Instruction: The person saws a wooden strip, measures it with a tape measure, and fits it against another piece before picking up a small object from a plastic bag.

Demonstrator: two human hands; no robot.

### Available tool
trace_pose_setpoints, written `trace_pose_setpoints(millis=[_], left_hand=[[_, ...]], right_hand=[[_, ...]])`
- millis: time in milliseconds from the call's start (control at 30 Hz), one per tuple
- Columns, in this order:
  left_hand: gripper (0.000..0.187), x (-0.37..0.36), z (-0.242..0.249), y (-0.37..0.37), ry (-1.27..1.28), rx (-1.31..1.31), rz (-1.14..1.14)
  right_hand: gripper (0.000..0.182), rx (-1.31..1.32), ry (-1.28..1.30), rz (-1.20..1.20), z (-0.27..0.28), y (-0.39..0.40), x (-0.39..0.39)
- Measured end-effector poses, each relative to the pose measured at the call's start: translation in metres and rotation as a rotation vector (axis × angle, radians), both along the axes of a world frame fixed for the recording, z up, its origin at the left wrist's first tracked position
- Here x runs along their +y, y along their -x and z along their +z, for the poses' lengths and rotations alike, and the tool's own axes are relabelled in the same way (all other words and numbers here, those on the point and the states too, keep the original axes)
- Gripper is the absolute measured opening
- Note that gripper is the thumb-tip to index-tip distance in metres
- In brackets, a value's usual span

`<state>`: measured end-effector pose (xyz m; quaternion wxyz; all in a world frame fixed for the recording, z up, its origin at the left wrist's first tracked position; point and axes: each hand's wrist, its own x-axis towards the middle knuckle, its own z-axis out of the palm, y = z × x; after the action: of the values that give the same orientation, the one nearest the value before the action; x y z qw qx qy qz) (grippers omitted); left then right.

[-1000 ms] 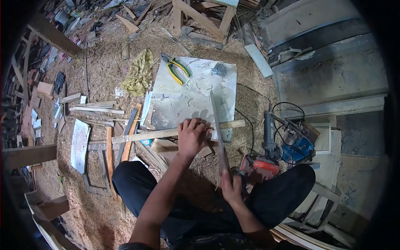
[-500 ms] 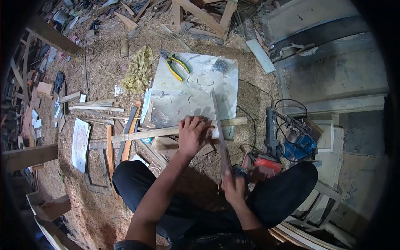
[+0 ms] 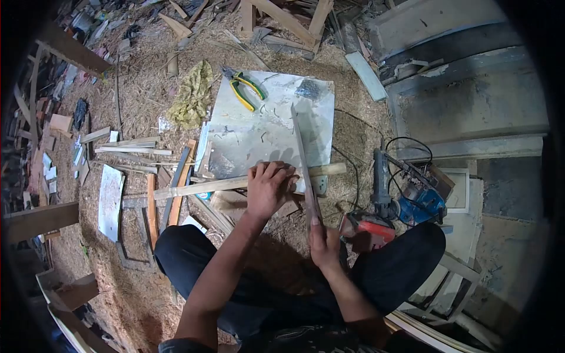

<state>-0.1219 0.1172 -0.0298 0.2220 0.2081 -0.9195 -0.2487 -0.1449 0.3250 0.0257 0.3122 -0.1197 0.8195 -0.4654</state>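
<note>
My left hand (image 3: 269, 189) is closed over a long wooden strip (image 3: 218, 186), which lies crosswise in front of my knees. In my right hand (image 3: 324, 244) is the near end of a handsaw, its long narrow blade (image 3: 301, 148) pointing away from me. The blade crosses the strip just right of my left fingers; whether it has cut into the wood is hidden. Beyond the strip lies a worn white board (image 3: 271, 129), with pliers (image 3: 243, 91) with yellow-green handles, a small clear packet (image 3: 307, 89) and several bent bits on it.
Right of my hands, a red power tool (image 3: 371, 229) and a blue power tool (image 3: 424, 206) with cords lie near my right knee. Loose wood strips (image 3: 135, 150) and a white panel piece (image 3: 112, 203) are on the left. A crumpled yellow cloth (image 3: 191, 97) rests on the shavings-covered floor.
My right hand and the handsaw have moved forward, away from me, so the blade reaches farther over the board. My left hand stays on the wooden strip.
</note>
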Motion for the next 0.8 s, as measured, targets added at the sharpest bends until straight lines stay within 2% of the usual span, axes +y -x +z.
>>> trace_pose_setpoints(millis=[67, 100, 133, 200, 233, 300, 333, 400, 567, 600, 733, 800], left_hand=[[0.028, 0.006, 0.000, -0.001, -0.007, 0.006, -0.001], [0.028, 0.004, 0.000, 0.001, -0.002, 0.013, -0.002], [0.028, 0.003, 0.000, 0.001, 0.002, 0.016, 0.005], [0.028, -0.001, -0.001, 0.003, 0.005, 0.003, 0.011], [0.028, 0.002, 0.000, 0.001, -0.004, -0.016, 0.001], [0.029, -0.001, 0.003, 0.001, -0.007, -0.002, -0.009], [0.030, 0.000, 0.002, 0.000, -0.022, -0.005, -0.018], [0.031, 0.003, 0.003, -0.003, -0.033, -0.001, -0.063], [0.027, 0.007, 0.005, -0.005, -0.058, 0.039, -0.071], [0.026, 0.007, 0.005, -0.003, -0.078, 0.034, -0.051], [0.026, 0.006, 0.005, 0.011, -0.075, 0.042, 0.084], [0.026, 0.006, 0.001, 0.014, -0.063, 0.055, 0.101]], right_hand=[[0.050, 0.033, 0.055, 0.012, 0.007, -0.021, 0.026], [0.039, -0.071, 0.154, 0.022, -0.024, -0.045, 0.073], [0.038, -0.163, 0.200, -0.060, -0.007, -0.047, 0.070], [0.041, -0.101, 0.191, -0.125, -0.016, -0.043, 0.059], [0.046, 0.046, 0.122, -0.113, -0.059, -0.035, 0.052], [0.052, 0.060, 0.118, -0.087, -0.069, -0.009, 0.024], [0.052, -0.083, 0.171, -0.084, -0.038, 0.006, 0.006], [0.053, -0.200, 0.201, -0.081, -0.008, 0.011, -0.002], [0.055, -0.133, 0.212, -0.091, -0.009, -0.041, 0.040], [0.055, -0.151, 0.271, -0.073, -0.009, -0.033, 0.041], [0.051, -0.241, 0.173, -0.134, -0.006, -0.008, 0.015], [0.042, -0.075, 0.109, -0.002, 0.012, 0.002, 0.009]])
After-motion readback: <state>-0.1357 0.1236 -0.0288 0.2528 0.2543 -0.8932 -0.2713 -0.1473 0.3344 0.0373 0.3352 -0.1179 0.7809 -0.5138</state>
